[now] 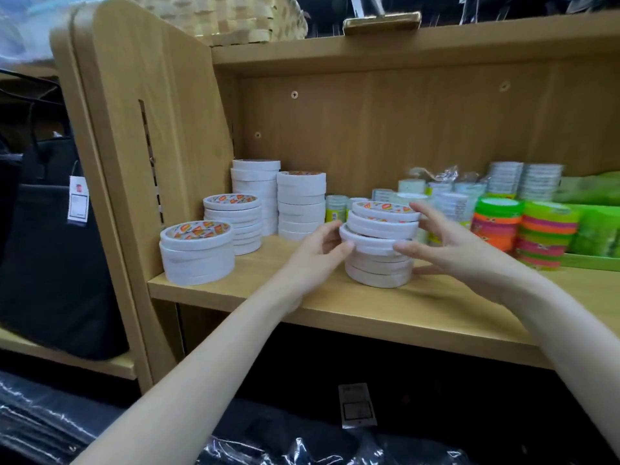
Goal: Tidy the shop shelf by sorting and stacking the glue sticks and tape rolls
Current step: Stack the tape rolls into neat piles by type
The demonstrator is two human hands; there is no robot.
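Gripping: both hands are on the middle tape stack out on the wooden shelf
Left hand: left hand curls round the stack's left side, thumb and fingertips on the crooked upper rolls
Right hand: right hand wraps the right side, fingers spread over the top rolls, thumb pressing mid-stack
Stack state: top few rolls sit tilted and slid off-centre, lower ones flat on the board
Hard to see: glue sticks behind the stack are mostly covered by it and the hands (labels too blurry to read)
Also blurry: white tubs at the back right, can't tell what they are
Cut off: neon tape rolls and their green tray run out toward the right edge
Other stacks: front-left stack sits right at the shelf's front lip, near the side panel; three taller stacks stand behind it
Open room: bare board between the front-left stack and the held one, plus a strip along the front edge to the right
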